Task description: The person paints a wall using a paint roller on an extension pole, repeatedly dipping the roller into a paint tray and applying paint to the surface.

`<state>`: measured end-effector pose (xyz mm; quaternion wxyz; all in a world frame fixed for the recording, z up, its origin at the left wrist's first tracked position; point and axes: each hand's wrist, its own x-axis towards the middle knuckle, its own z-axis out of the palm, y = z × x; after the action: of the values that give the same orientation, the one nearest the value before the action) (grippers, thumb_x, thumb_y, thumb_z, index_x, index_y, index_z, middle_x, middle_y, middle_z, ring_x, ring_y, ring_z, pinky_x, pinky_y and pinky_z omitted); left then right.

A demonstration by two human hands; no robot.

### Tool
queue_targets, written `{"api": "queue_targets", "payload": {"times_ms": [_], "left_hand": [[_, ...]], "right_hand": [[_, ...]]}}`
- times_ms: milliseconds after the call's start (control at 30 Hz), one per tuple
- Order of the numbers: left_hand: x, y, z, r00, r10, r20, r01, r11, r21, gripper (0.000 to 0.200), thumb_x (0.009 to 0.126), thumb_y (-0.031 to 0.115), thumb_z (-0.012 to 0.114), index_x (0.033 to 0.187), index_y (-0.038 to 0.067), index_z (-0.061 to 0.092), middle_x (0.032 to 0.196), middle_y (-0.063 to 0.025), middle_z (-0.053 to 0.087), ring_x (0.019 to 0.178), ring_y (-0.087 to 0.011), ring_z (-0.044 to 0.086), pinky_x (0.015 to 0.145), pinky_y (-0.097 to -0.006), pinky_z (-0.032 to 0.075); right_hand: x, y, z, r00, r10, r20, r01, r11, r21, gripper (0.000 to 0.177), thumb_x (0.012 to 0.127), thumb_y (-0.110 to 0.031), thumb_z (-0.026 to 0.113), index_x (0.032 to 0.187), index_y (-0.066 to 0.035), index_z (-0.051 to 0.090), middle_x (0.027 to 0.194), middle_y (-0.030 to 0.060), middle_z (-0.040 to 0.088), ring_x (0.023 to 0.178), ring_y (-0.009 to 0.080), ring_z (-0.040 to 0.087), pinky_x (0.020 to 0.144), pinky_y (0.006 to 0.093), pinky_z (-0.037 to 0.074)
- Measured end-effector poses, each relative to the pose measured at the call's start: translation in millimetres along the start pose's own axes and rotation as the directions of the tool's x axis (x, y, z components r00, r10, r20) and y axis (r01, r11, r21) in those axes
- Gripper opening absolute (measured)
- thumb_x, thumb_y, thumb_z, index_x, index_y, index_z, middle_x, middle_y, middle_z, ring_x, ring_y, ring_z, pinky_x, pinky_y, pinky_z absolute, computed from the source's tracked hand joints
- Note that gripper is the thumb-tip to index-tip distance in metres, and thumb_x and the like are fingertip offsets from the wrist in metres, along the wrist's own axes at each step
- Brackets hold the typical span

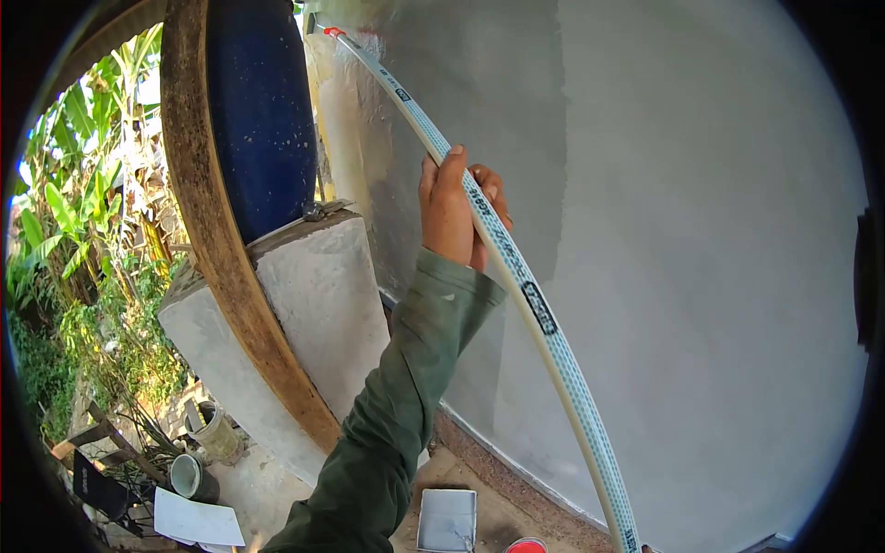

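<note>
My left hand (452, 203), in a dark green sleeve, is closed round a long pole (576, 392) with a white and teal dotted wrap and dark printed labels. The thumb lies along the near side and the fingers curl round the far side. At the pole's upper end is a red fitting (334, 32) with thin metal beyond it, close to the wall; what it carries is hard to make out. Of my right hand (648, 549) only a sliver shows at the bottom edge, against the pole's lower part. The wall (701, 230) is grey, with a darker band (516, 111) on its left.
A dark blue barrel (263, 111) stands on a plastered block (323, 286) at the left, behind a curved-looking wooden beam (221, 184). Below are a grey tray (447, 521), a container of red stuff (527, 547), buckets (192, 477) and a white board (195, 519). Plants grow beyond.
</note>
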<state>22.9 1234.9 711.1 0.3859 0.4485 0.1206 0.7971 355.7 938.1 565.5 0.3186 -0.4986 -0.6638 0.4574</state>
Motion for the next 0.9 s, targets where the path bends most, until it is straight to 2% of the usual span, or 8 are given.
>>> {"api": "queue_targets", "payload": {"times_ms": [200, 300, 367, 467, 533, 600, 867, 900], "left_hand": [[59, 20, -22, 0.997, 0.057, 0.048, -0.058, 0.998, 0.019, 0.024, 0.095, 0.029, 0.049, 0.096, 0.011, 0.035, 0.064, -0.0028, 0.044, 0.043, -0.0113, 0.045, 0.037, -0.0252, 0.04], [63, 17, -20, 0.999, 0.018, 0.038, -0.018, 1.0, -0.002, 0.023, 0.094, 0.024, 0.047, 0.106, 0.009, 0.034, 0.065, -0.0041, 0.045, 0.044, -0.0119, 0.046, 0.039, -0.0259, 0.044], [58, 16, -18, 0.998, 0.001, 0.058, -0.002, 1.0, 0.017, 0.023, 0.093, 0.023, 0.047, 0.105, 0.009, 0.033, 0.064, -0.0045, 0.046, 0.044, -0.0124, 0.046, 0.04, -0.0265, 0.044], [58, 18, -20, 0.999, 0.023, 0.046, -0.025, 0.999, 0.039, 0.022, 0.093, 0.022, 0.046, 0.105, 0.01, 0.033, 0.064, -0.0047, 0.046, 0.044, -0.0125, 0.046, 0.039, -0.0272, 0.044], [58, 19, -22, 0.998, 0.01, 0.057, -0.013, 0.999, 0.052, 0.021, 0.093, 0.024, 0.048, 0.098, 0.01, 0.035, 0.064, -0.0041, 0.046, 0.045, -0.0128, 0.045, 0.041, -0.0269, 0.042], [60, 19, -26, 0.998, -0.002, 0.059, -0.002, 0.998, 0.069, 0.022, 0.094, 0.027, 0.05, 0.091, 0.01, 0.037, 0.065, -0.0035, 0.046, 0.047, -0.013, 0.045, 0.042, -0.0266, 0.04], [18, 16, -7, 1.0, -0.02, 0.014, 0.019, 0.998, 0.063, 0.02, 0.093, 0.019, 0.049, 0.1, 0.009, 0.033, 0.071, -0.0043, 0.044, 0.059, -0.0114, 0.048, 0.05, -0.0255, 0.042], [10, 14, -3, 1.0, -0.024, 0.003, 0.023, 0.998, 0.063, 0.019, 0.093, 0.019, 0.048, 0.1, 0.01, 0.033, 0.071, -0.0043, 0.044, 0.059, -0.0111, 0.048, 0.05, -0.0256, 0.042]], "right_hand": [[51, -26, -2, 0.945, -0.307, 0.109, 0.323, 0.929, -0.183, 0.06, 0.094, -0.012, 0.049, 0.148, -0.001, 0.026, 0.063, -0.0036, 0.045, 0.05, 0.0063, 0.04, 0.046, 0.0224, 0.033], [104, -74, 6, 0.897, -0.437, 0.066, 0.442, 0.888, -0.127, 0.061, 0.09, -0.009, 0.054, 0.146, -0.003, 0.031, 0.08, 0.0058, 0.059, 0.053, 0.01, 0.042, 0.051, 0.0255, 0.04], [144, -115, 16, 0.928, -0.346, 0.136, 0.366, 0.914, -0.175, 0.06, 0.095, -0.011, 0.049, 0.148, -0.003, 0.021, 0.064, 0.0012, 0.05, 0.04, 0.0078, 0.045, 0.04, 0.0255, 0.041], [216, -152, 29, 0.753, -0.621, 0.219, 0.648, 0.757, -0.081, 0.058, 0.096, -0.009, 0.043, 0.148, -0.005, 0.019, 0.072, 0.0047, 0.049, 0.042, 0.0099, 0.049, 0.04, 0.0273, 0.045], [252, -175, 44, 0.687, -0.712, 0.145, 0.726, 0.68, -0.101, 0.056, 0.096, -0.01, 0.041, 0.148, -0.006, 0.022, 0.072, 0.0043, 0.048, 0.043, 0.0101, 0.048, 0.04, 0.0264, 0.045], [281, -190, 54, 0.695, -0.71, 0.118, 0.719, 0.686, -0.112, 0.054, 0.096, -0.01, 0.041, 0.147, -0.006, 0.025, 0.071, 0.0035, 0.047, 0.043, 0.01, 0.047, 0.039, 0.0262, 0.045], [254, -176, 49, 0.682, -0.731, 0.022, 0.731, 0.679, -0.071, 0.049, 0.095, -0.01, 0.043, 0.144, -0.005, 0.036, 0.069, 0.0018, 0.044, 0.045, 0.0088, 0.042, 0.042, 0.0267, 0.041], [242, -177, 42, 0.742, -0.668, 0.054, 0.67, 0.739, -0.065, 0.049, 0.092, -0.006, 0.046, 0.14, 0.0, 0.037, 0.081, 0.0173, 0.052, 0.064, 0.0266, 0.052, 0.06, 0.036, 0.044]]}}
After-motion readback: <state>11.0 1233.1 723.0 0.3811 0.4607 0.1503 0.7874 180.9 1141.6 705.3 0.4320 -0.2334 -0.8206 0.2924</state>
